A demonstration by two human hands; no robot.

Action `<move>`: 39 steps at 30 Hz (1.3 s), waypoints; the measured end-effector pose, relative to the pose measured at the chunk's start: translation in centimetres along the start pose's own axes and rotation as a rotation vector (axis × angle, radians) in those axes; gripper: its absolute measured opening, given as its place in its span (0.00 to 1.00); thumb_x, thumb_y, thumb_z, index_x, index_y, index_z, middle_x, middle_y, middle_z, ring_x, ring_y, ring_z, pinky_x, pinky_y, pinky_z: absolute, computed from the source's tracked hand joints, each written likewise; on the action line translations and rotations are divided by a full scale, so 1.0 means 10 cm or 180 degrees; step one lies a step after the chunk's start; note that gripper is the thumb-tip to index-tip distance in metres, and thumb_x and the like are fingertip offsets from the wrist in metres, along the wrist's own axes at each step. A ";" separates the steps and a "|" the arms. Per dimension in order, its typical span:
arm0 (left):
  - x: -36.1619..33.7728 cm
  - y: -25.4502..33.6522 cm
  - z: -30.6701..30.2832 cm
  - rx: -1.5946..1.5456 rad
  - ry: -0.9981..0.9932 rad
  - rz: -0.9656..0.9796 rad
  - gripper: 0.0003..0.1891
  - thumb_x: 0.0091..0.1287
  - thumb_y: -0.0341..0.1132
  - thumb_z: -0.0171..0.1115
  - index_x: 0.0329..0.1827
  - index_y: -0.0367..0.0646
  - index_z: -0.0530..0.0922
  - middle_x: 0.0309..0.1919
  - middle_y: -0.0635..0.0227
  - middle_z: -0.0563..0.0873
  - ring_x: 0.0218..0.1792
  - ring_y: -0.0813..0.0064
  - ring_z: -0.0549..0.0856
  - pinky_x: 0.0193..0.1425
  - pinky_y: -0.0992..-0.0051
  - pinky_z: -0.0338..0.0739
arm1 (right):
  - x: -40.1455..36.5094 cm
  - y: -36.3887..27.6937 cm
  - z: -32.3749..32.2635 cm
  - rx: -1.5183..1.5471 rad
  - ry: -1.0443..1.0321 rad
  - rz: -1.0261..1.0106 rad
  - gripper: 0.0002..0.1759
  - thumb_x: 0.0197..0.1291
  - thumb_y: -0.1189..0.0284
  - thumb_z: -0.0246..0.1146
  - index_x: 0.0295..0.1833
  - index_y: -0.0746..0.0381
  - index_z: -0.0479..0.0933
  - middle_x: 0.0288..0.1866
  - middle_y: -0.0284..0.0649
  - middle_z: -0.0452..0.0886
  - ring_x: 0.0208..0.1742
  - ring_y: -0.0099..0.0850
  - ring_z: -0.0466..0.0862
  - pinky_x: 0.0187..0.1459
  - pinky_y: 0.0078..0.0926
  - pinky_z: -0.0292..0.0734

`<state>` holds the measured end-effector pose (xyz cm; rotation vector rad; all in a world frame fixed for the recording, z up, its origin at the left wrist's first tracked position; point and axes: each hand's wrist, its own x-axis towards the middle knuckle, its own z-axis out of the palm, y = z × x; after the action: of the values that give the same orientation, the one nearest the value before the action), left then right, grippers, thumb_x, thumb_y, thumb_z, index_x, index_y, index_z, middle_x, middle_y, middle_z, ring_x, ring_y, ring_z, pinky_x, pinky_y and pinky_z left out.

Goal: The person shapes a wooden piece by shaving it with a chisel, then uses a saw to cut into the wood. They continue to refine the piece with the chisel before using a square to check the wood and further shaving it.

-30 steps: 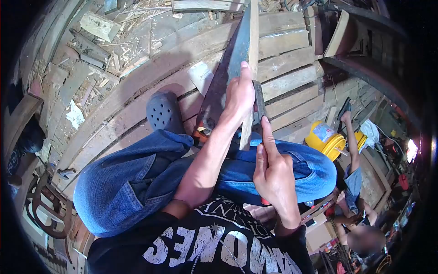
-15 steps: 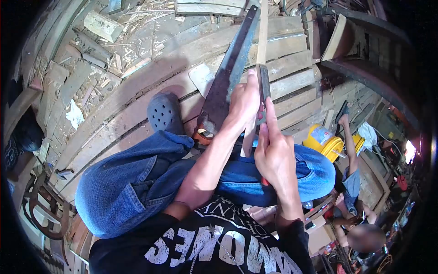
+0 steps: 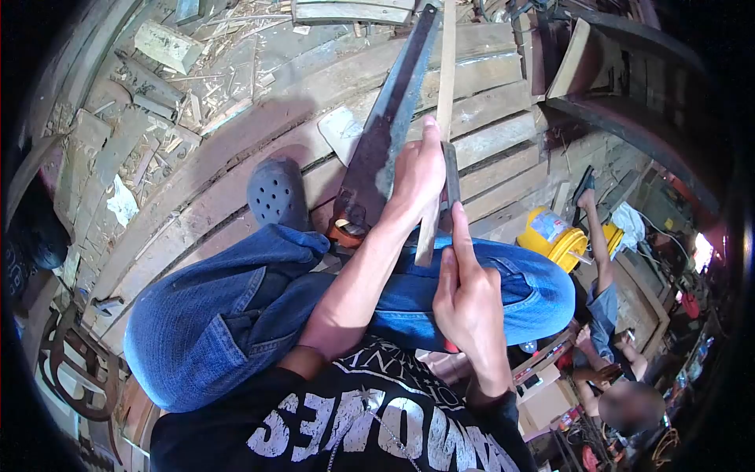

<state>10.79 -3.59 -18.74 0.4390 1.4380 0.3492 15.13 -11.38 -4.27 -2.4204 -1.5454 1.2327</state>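
Observation:
My left hand [image 3: 419, 171] is closed around a long thin wooden strip [image 3: 447, 86], which runs away from me and shows again below the fist. A flat dark tool [image 3: 451, 175] lies alongside the strip, close by my left fingers. My right hand [image 3: 472, 299] grips that tool, index finger stretched along it, and a bit of red shows under the palm. Whether it is a file or a blade, I cannot tell. On the planks beside my left forearm rests a handsaw [image 3: 381, 130] with an orange-brown handle.
A grey clog [image 3: 279, 193] is on my foot at the left. Wood scraps and shavings litter the floor, with a wood block [image 3: 167, 45] among them. At the right stand a yellow bucket [image 3: 554, 236] and a seated person [image 3: 602, 315]. A curved wooden piece [image 3: 79, 366] lies lower left.
My right hand has drawn the dark tool back toward me along the strip. My left hand still grips the strip; the whole view has shifted slightly.

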 end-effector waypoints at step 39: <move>-0.05 -0.05 0.04 -0.0308 -0.0246 -0.0066 0.39 0.73 0.60 0.33 0.18 0.34 0.76 0.14 0.58 0.79 0.19 0.63 0.82 0.30 0.63 0.76 | 0.25 0.04 0.07 0.0201 0.0116 -0.0001 0.28 0.65 0.78 0.49 0.72 0.62 0.60 0.21 0.61 0.74 0.27 0.56 0.81 0.31 0.42 0.75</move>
<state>11.13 -4.29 -18.55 0.3553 1.3437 0.3796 15.52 -9.92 -6.37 -2.3901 -1.4743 1.2110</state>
